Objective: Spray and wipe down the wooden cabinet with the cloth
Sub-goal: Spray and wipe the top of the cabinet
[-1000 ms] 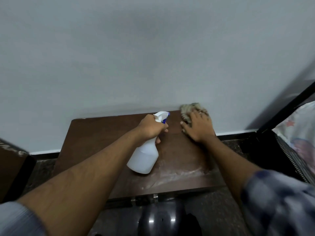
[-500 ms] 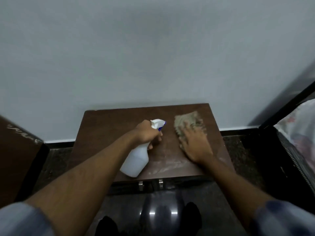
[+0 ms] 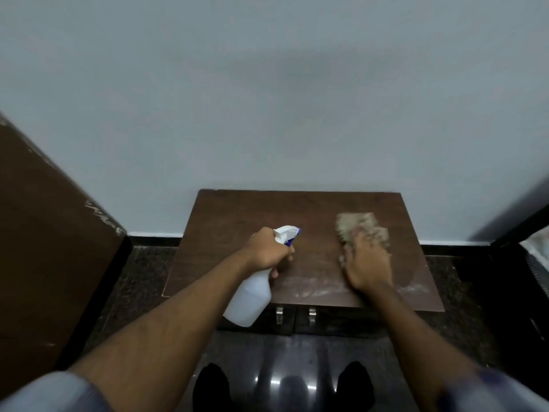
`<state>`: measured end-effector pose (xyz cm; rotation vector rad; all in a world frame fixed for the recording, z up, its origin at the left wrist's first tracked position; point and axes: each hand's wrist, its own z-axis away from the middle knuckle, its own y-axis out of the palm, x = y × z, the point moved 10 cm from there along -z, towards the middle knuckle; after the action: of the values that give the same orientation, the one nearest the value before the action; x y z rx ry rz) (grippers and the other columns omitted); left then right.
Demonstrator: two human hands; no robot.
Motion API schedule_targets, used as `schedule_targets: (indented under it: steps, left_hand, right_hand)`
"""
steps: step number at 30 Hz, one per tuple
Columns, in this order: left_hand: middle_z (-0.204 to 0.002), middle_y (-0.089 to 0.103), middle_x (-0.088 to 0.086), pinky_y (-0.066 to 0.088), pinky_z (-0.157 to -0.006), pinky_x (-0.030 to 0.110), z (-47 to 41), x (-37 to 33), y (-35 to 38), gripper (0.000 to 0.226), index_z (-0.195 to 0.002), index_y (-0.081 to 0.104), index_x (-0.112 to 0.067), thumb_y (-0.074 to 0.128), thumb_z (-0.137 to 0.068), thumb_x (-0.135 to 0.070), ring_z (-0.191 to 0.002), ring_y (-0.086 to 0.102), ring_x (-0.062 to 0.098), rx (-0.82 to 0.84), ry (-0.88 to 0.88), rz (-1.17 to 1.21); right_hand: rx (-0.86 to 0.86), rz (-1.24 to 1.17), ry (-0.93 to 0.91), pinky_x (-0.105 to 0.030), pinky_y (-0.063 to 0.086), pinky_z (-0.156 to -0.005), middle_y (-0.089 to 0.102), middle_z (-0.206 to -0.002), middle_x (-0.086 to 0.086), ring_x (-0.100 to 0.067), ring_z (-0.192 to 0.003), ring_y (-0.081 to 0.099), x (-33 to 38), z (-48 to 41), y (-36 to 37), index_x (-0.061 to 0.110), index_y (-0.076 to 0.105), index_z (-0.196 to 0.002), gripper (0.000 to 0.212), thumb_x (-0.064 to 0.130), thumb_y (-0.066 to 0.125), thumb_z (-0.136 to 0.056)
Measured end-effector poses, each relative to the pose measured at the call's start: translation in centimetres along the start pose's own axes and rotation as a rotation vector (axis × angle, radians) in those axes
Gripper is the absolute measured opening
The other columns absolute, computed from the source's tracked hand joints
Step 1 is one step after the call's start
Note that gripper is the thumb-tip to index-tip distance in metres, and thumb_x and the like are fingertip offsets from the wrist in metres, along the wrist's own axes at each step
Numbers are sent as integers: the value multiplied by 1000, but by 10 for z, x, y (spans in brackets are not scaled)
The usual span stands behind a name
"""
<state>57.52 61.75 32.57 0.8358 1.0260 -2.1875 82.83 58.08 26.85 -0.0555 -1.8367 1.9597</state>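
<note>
Right hand (image 3: 368, 263) flat on cloth (image 3: 359, 226), pulled from wall toward front; left hand (image 3: 267, 248) grips bottle (image 3: 251, 295); cabinet (image 3: 237, 209) wipe ongoing.

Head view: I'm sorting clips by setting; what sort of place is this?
Probably a home room: low dark-brown wooden cabinet against a plain grey wall, on polished dark stone floor.

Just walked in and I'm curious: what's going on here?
A person is cleaning the cabinet top. The left hand holds a spray bottle over its front edge; the right hand presses a cloth on the right side. Whitish streaks show near the front.
</note>
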Motion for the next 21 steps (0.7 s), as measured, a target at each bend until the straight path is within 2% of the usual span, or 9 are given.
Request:
schedule_targets:
  steps: [2,3,6,8,10,13,15,19,21]
  left_hand:
    - [-100,80,9,52,-53,32,5,8,-3,30,-101,73,-6,65,-78,-22,-43,60,23,-1,-11,10]
    - [-101,79,11,52,-53,31,6,11,-6,34,-102,73,-6,65,-75,-24,-43,61,23,-4,-16,10]
    - [-95,79,18,50,-51,31,12,25,-21,28,-104,73,-2,64,-80,-13,-43,57,24,3,-28,29]
    - [-86,77,20,47,-49,32,21,39,-27,35,-111,70,-2,63,-78,-13,-44,55,25,34,-50,24]
    - [-81,76,17,46,-49,32,31,55,-30,34,-110,68,0,63,-79,-15,-44,55,23,64,-61,-6]
    - [-90,79,14,47,-47,31,41,72,-35,19,-102,71,-2,63,-86,-9,-46,57,22,86,-77,-33]
    - [-85,78,16,45,-46,32,48,79,-40,12,-92,73,-4,62,-87,-4,-46,55,22,70,-69,-24]
    - [-83,78,16,47,-53,35,66,90,-44,17,-93,73,2,67,-83,-10,-43,56,24,90,-71,-90]
    - [-90,81,11,49,-54,34,73,97,-45,16,-95,75,-3,68,-82,-9,-44,58,25,111,-66,-123]
  right_hand:
    - [48,-24,181,-50,20,-121,22,-165,-8,-40,-146,26,-5,-18,0,21,21,-158,65,48,35,-101]
    - [62,-32,110,-50,17,-121,19,-165,-10,-41,-147,22,17,-20,5,20,19,-159,66,47,37,-101]
    - [185,-25,-364,-48,19,-122,22,-165,-8,-34,-150,18,100,21,33,26,20,-159,68,50,33,-97]
    - [168,25,-523,-44,21,-122,27,-163,-1,-26,-151,21,100,45,33,27,30,-156,66,53,24,-96]
    - [69,18,-384,-45,24,-121,31,-162,-3,-26,-150,24,73,29,22,23,36,-154,61,49,27,-99]
    - [21,-44,-26,-50,17,-122,18,-166,-2,-35,-150,20,53,9,16,22,25,-158,59,43,35,-104]
    - [24,-85,2,-51,13,-122,14,-167,-2,-38,-149,18,88,24,27,21,21,-159,61,43,34,-104]
    - [138,48,-517,-43,15,-122,19,-166,2,-28,-151,20,153,86,54,26,26,-158,62,49,27,-100]
    - [100,73,-478,-42,23,-121,29,-163,-2,-26,-149,25,122,71,46,25,32,-156,61,48,35,-99]
